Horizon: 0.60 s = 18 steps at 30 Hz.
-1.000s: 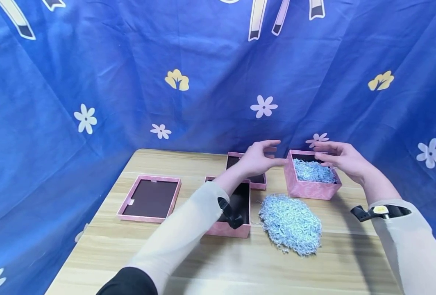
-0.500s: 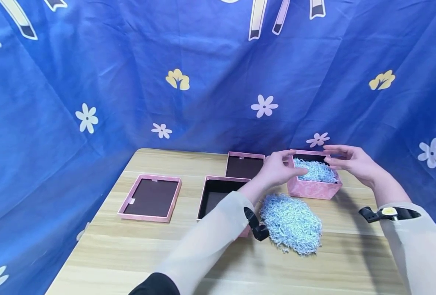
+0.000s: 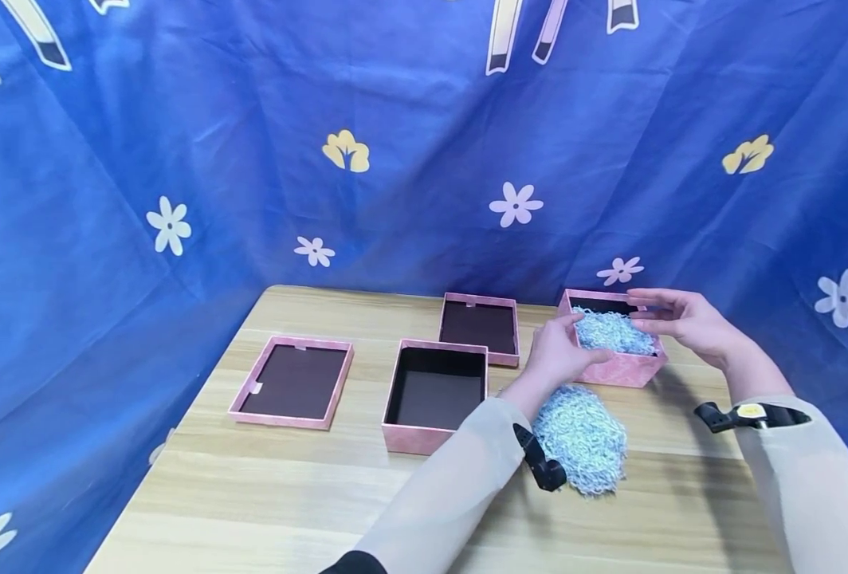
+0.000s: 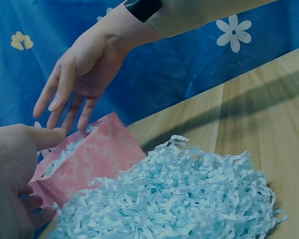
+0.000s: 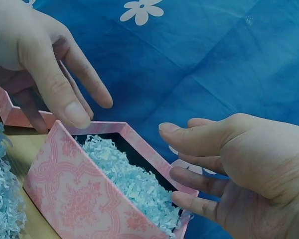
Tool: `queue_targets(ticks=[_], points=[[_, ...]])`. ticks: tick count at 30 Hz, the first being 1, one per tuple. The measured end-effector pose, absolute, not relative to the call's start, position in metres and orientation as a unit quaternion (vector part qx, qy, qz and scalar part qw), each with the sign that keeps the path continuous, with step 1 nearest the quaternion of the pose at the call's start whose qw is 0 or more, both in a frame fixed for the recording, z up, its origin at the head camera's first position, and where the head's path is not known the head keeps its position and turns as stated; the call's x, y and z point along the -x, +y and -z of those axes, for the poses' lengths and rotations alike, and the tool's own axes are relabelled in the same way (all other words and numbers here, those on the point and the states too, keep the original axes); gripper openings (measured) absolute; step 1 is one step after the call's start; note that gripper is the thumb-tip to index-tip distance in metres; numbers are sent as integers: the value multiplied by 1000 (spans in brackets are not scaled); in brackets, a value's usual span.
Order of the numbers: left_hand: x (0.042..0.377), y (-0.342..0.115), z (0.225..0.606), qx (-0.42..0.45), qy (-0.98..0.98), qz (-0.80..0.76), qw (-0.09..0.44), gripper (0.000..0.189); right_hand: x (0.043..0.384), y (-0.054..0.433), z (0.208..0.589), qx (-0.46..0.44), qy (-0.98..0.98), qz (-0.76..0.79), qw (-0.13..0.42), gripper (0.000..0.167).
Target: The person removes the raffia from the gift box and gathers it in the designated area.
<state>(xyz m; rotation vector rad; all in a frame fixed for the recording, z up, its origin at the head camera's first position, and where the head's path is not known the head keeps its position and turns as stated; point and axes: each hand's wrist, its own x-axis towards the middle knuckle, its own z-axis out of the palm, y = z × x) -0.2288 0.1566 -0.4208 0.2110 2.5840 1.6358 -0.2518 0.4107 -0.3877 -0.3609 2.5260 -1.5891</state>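
A pink patterned box [image 3: 621, 373] at the back right holds blue shredded paper [image 3: 614, 333]. My left hand [image 3: 559, 352] is at the box's left side, thumb over the front rim and fingers spread along the left wall. On the opposite side, my right hand [image 3: 685, 325] hovers at the right rim with relaxed, slightly bent fingers; in the right wrist view its lower fingertips [image 5: 187, 201] overlap that rim. Both palms face inward across the box. In front of it lies a loose pile of blue shredded paper [image 4: 179, 199], partly hidden by my left wrist in the head view.
A second pink box [image 3: 417, 440] with a dark inside stands open at the middle of the table. Behind it lies a shallow pink lid [image 3: 477, 325], and another lid [image 3: 291, 383] is on the left. A blue curtain [image 3: 410, 96] hangs behind the wooden table [image 3: 266, 494].
My left hand has moved right from over the middle box and back lid to the filled box's left side. My right hand has shifted slightly right and down.
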Motion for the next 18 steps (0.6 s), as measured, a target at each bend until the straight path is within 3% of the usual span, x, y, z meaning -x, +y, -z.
queue_targets(ticks=[11, 18], points=[[239, 168, 428, -68, 866, -494, 46, 90, 250, 414, 391, 114, 837, 531, 63, 62], [244, 171, 434, -79, 875, -471, 78, 90, 253, 413, 396, 112, 835, 535, 59, 61]])
